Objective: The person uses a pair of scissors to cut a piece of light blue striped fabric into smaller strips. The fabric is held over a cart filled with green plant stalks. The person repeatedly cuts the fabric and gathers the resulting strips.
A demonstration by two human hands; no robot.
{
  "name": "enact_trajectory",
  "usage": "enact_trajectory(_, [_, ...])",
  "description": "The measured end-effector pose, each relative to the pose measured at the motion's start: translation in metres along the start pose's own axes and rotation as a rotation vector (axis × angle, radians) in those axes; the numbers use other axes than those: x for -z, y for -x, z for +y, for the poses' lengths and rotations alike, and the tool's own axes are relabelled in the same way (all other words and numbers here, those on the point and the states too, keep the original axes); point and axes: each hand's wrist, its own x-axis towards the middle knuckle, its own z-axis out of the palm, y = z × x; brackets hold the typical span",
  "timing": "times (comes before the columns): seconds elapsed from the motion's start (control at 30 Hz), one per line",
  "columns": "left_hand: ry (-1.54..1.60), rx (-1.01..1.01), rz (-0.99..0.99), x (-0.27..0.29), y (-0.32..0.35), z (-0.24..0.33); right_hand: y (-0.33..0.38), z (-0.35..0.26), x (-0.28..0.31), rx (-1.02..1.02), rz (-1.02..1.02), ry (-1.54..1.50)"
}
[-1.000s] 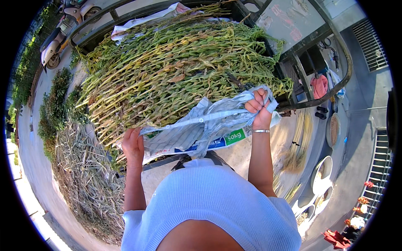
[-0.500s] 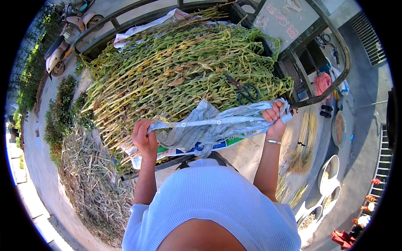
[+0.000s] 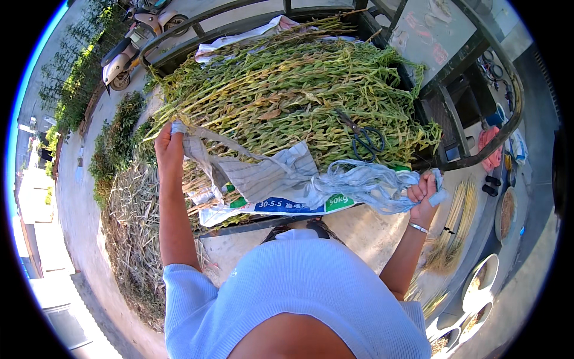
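- Along the near edge of the cart (image 3: pixel 478 152), a woven plastic sack (image 3: pixel 281 182) hangs stretched between the two hands, part of it draped down over the cart's side.
- The left hand (image 3: pixel 169 143) is clenched on one twisted end of the sack, up against the near left part of the plant heap.
- The right hand (image 3: pixel 423 194) grips the other bunched end, just off the cart's near right corner; a bracelet (image 3: pixel 418 228) sits on its wrist.
- A heap of green stalks (image 3: pixel 299 90) fills the cart bed from rail to rail, directly behind the sack.
- A pair of dark scissors (image 3: pixel 363 136) lies on top of the stalks, near the right side of the heap.
- Dry cut stalks (image 3: pixel 134 239) lie on the ground left of the cart.
- Round bowls (image 3: pixel 481 281) stand on the ground to the right, and a yellowish bundle (image 3: pixel 451 236) lies near them.
- A scooter (image 3: pixel 128 48) is parked beyond the cart's far left corner.
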Motion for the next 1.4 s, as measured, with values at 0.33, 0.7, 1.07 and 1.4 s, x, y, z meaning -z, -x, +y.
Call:
enact_trajectory(0.33, [0.353, 0.09, -0.323, -0.048, 0.039, 0.05, 0.03, 0.127, -0.203, 0.023, -1.0, 0.714])
enact_trajectory(0.7, [0.703, 0.166, -0.08, 0.043, 0.029, 0.053, 0.031, 0.188, -0.106, 0.09, -0.724, 1.045])
enact_trajectory(1.07, [1.042, 0.182, -0.184, 0.135, -0.023, -0.003, 0.021, 0.035, 0.015, 0.452, 0.045, 0.9])
enact_trajectory(1.4, [1.247, 0.372, -0.503, 0.017, 0.03, 0.068, 0.065, -0.01, 0.004, 0.229, 0.144, 0.543])
